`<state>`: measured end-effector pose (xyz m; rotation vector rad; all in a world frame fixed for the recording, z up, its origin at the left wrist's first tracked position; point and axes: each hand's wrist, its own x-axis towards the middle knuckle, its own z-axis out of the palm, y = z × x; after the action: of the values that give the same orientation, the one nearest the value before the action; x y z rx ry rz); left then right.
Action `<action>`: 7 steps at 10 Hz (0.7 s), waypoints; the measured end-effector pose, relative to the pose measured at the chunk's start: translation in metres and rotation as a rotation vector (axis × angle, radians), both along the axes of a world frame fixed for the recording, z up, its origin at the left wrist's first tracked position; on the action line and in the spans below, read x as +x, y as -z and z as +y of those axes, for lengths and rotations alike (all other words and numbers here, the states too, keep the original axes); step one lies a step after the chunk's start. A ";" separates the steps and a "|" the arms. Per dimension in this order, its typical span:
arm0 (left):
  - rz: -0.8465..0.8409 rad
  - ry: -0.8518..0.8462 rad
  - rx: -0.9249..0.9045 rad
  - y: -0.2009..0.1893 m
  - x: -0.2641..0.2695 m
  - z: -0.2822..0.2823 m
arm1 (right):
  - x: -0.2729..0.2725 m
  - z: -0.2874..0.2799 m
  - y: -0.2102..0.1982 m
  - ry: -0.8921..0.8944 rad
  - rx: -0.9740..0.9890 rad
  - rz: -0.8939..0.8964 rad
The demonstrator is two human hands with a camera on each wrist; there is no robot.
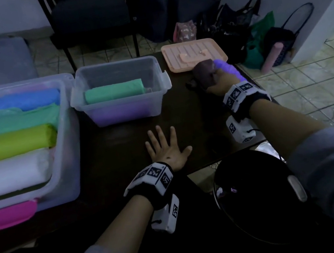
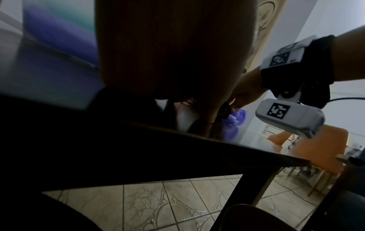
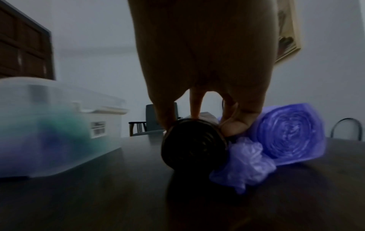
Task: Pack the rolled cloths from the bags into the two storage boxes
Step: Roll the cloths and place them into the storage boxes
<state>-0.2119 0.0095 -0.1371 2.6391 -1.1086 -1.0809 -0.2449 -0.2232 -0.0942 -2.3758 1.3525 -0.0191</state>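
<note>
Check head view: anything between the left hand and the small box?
Nothing: only bare dark table between the left hand, flat on it, and the small box, in the head view.

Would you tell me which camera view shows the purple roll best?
The right wrist view: the purple roll fills it, spiral end facing the camera, beside the right hand. The head view shows a sliver behind that hand; the left wrist view shows only a small distant patch.
</note>
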 end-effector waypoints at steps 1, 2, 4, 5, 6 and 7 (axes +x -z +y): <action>-0.006 0.005 0.002 -0.001 0.000 0.001 | -0.004 0.015 0.005 -0.044 0.054 -0.006; -0.004 0.002 -0.004 -0.003 -0.001 0.002 | -0.006 0.034 0.014 -0.066 0.078 -0.019; -0.005 -0.006 -0.034 -0.005 -0.001 0.004 | -0.009 0.060 0.019 -0.076 0.204 -0.057; -0.001 -0.006 -0.039 -0.005 -0.001 0.005 | -0.003 0.060 0.023 0.037 0.181 -0.093; 0.011 -0.004 -0.035 -0.005 0.000 0.005 | -0.001 0.054 0.018 0.086 0.164 -0.073; 0.024 -0.008 -0.019 -0.006 0.001 0.004 | -0.003 0.038 0.015 0.125 0.191 -0.103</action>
<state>-0.2112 0.0132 -0.1308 2.6062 -1.0969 -1.0922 -0.2484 -0.1856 -0.1089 -2.1030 1.3861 -0.0452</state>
